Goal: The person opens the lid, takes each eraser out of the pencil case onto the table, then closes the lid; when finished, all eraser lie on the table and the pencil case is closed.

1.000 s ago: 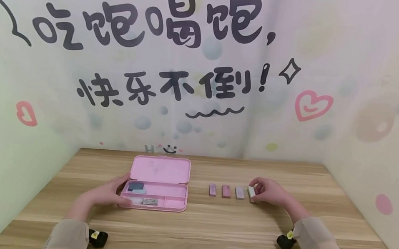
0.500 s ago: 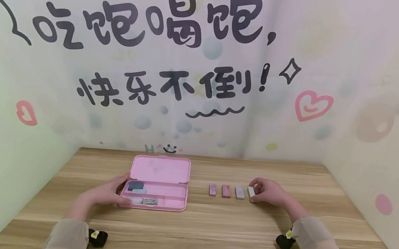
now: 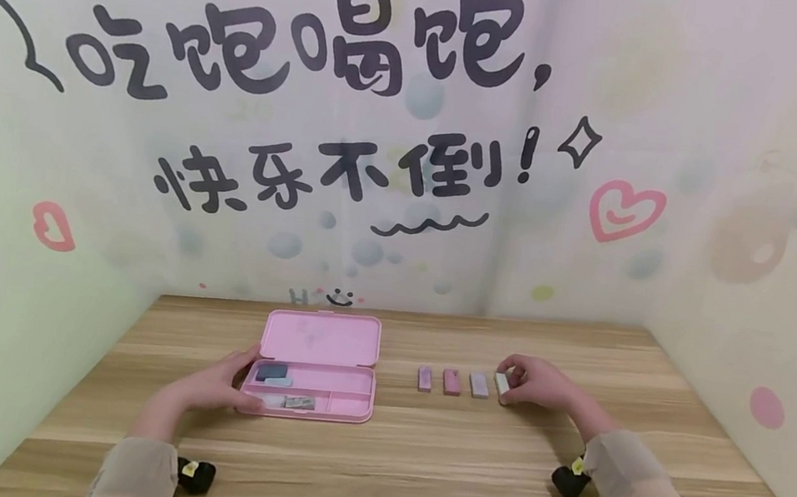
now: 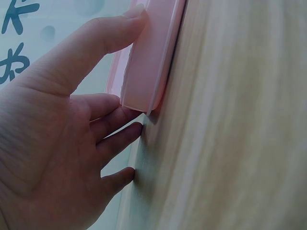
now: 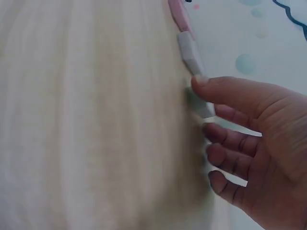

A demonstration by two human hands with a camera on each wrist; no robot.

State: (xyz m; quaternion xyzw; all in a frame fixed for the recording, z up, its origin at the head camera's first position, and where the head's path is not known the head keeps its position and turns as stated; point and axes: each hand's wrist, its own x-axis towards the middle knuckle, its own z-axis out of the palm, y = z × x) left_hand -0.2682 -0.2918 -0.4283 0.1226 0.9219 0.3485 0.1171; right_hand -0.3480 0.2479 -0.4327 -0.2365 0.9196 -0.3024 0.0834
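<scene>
An open pink pencil case (image 3: 350,404) lies on the table with its lid (image 3: 320,337) tipped back. My left hand (image 3: 210,382) holds its left end, thumb at the front corner and fingers spread along the side; the left wrist view shows the thumb on the case wall (image 4: 151,62). On the right, my right hand (image 3: 539,383) pinches a white eraser (image 3: 501,386) between thumb and index finger, the eraser resting on the table. Beside it, in a row to the left, lie a lilac-grey eraser (image 3: 478,385), a pink eraser (image 3: 452,382) and a purple eraser (image 3: 424,379).
Inside the case are a dark block (image 3: 272,372), a pale blue block (image 3: 277,382) and a grey patterned block (image 3: 299,403). Dividers split the case into compartments. A printed wall sheet (image 3: 426,269) stands behind the wooden table (image 3: 368,480).
</scene>
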